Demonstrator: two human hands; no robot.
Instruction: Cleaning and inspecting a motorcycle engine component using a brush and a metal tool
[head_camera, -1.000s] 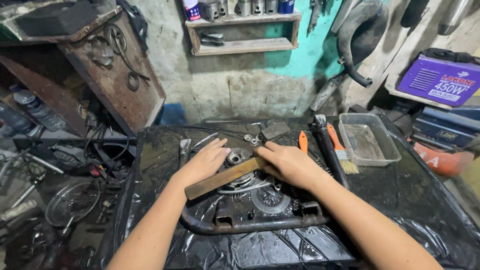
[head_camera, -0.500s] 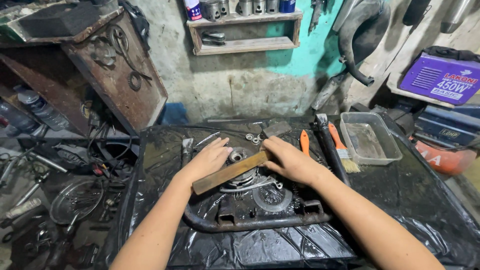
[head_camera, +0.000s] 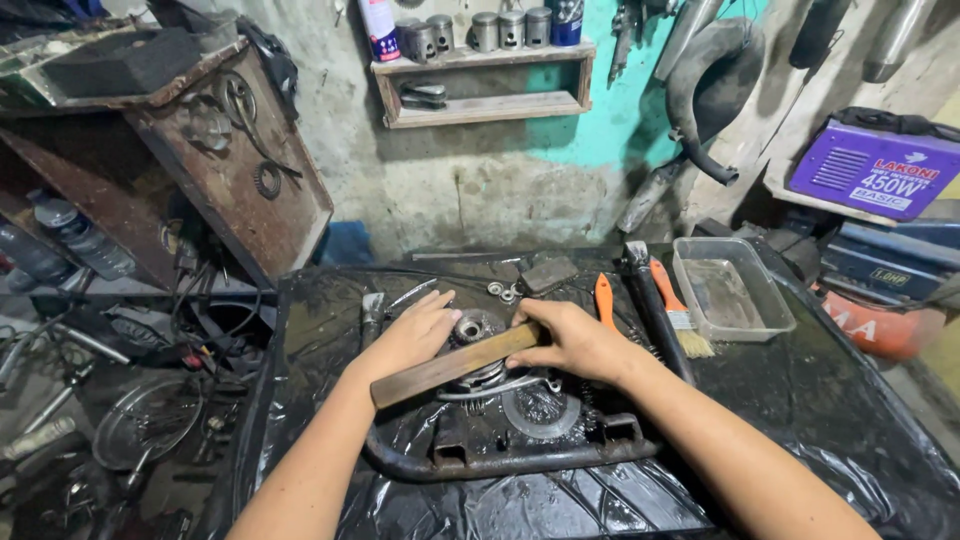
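Now | both hands' fingers grip wooden bar (head_camera: 455, 365) over engine part (head_camera: 500, 430) | plastic tray (head_camera: 775, 300): murky residue

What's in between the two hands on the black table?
Between the left hand and the right hand, the head view shows a round metal hub on the dark engine part. A flat wooden bar lies across it, under both hands.

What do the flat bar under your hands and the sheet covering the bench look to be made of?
Flat bar: probably wood, brown and matt with a worn, grimy face; rusted steel cannot be ruled out. Bench sheet: thin black plastic film, glossy, wrinkled and catching highlights. Both the left hand and right hand rest on the bar.
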